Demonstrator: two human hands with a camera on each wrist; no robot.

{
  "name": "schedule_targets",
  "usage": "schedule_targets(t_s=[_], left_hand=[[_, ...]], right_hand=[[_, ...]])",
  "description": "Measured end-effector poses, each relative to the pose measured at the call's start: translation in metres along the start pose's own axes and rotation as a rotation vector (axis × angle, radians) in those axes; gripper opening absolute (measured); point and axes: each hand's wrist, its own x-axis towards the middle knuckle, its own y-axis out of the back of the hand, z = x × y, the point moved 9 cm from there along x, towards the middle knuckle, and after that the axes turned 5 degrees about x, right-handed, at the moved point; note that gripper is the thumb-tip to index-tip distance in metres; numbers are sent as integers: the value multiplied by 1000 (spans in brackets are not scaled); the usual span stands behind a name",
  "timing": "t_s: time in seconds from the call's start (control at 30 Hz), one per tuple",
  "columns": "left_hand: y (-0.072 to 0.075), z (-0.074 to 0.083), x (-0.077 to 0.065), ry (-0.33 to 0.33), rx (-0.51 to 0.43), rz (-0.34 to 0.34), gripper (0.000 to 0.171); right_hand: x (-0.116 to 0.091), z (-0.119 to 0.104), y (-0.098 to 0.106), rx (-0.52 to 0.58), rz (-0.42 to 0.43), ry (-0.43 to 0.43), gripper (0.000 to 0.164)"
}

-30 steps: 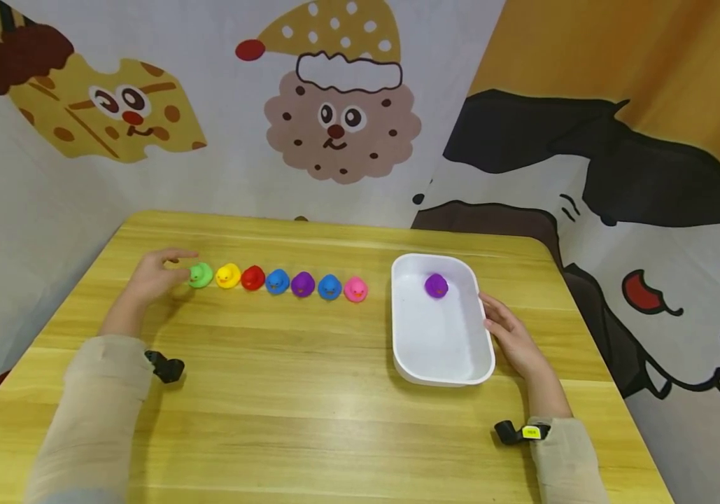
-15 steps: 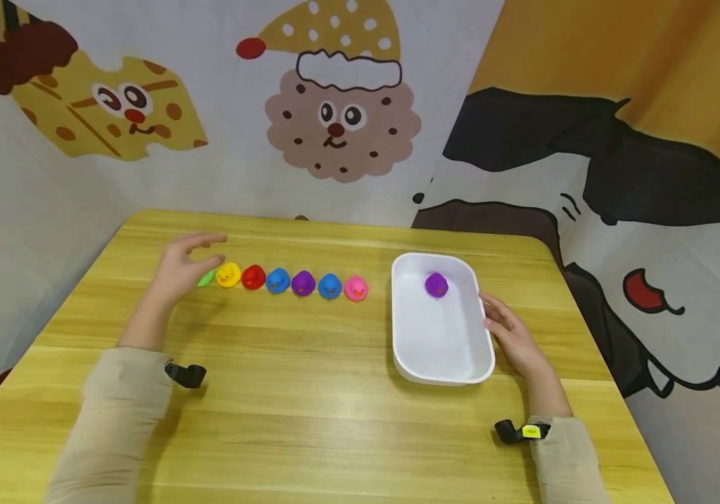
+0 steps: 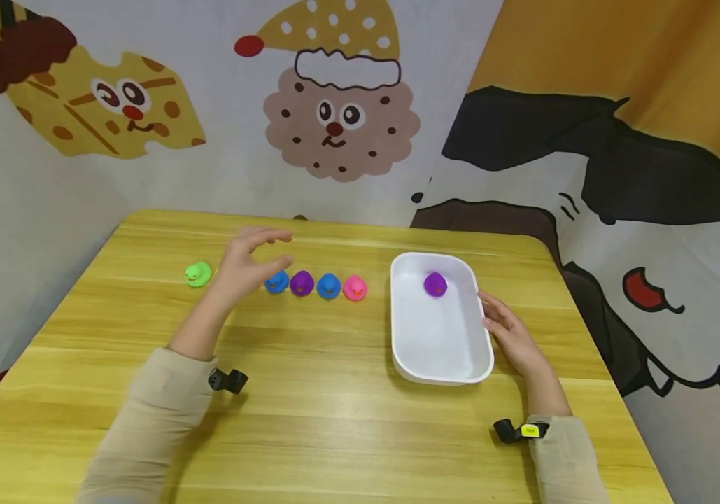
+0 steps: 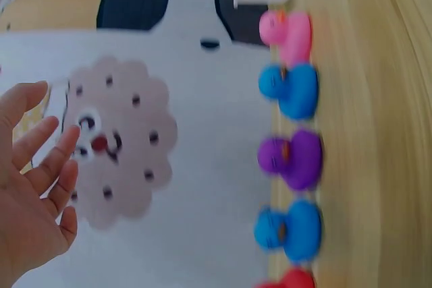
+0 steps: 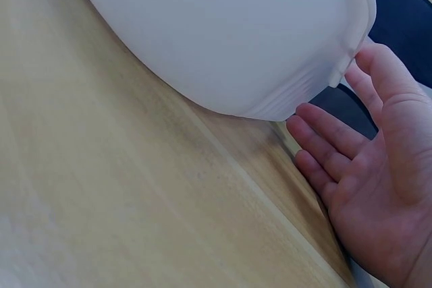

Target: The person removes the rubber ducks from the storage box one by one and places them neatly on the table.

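My left hand (image 3: 243, 264) hovers over the row of small rubber ducks, fingers spread and holding nothing. Right of it in the head view stand a blue duck (image 3: 276, 281), a purple duck (image 3: 301, 283), another blue duck (image 3: 329, 286) and a pink duck (image 3: 355, 288). A green duck (image 3: 199, 274) sits left of the hand. The hand hides most of the yellow duck and the red duck, whose edge (image 4: 297, 280) shows in the left wrist view. My right hand (image 3: 513, 336) touches the right side of a white tub (image 3: 441, 343) with relaxed fingers.
One purple duck (image 3: 435, 284) lies inside the tub near its far end. Everything stands on a wooden table (image 3: 334, 434), backed by a cartoon-printed cloth (image 3: 208, 189). Each wrist wears a small black camera (image 3: 229, 381).
My left hand has moved right along the row, from the green duck to near the first blue one, with nothing in it. The right hand and tub have stayed put.
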Motion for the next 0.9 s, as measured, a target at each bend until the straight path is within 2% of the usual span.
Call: schedule_targets(t_s=[0.17, 0.3, 0.47, 0.6, 0.9], left_hand=[[-26, 29, 7, -76, -43, -33, 35], [-48, 49, 11, -83, -65, -80, 37], [-78, 63, 16, -61, -66, -129, 39], [-102, 73, 19, -73, -62, -152, 41], [-156, 93, 19, -83, 5, -237, 46]], right_hand=[[0, -2, -1, -2, 0, -8, 52], [0, -4, -2, 3, -3, -3, 52], [0, -4, -3, 4, -10, -2, 52], [0, -3, -3, 0, -8, -9, 52], [0, -4, -4, 26, -25, 17, 51]])
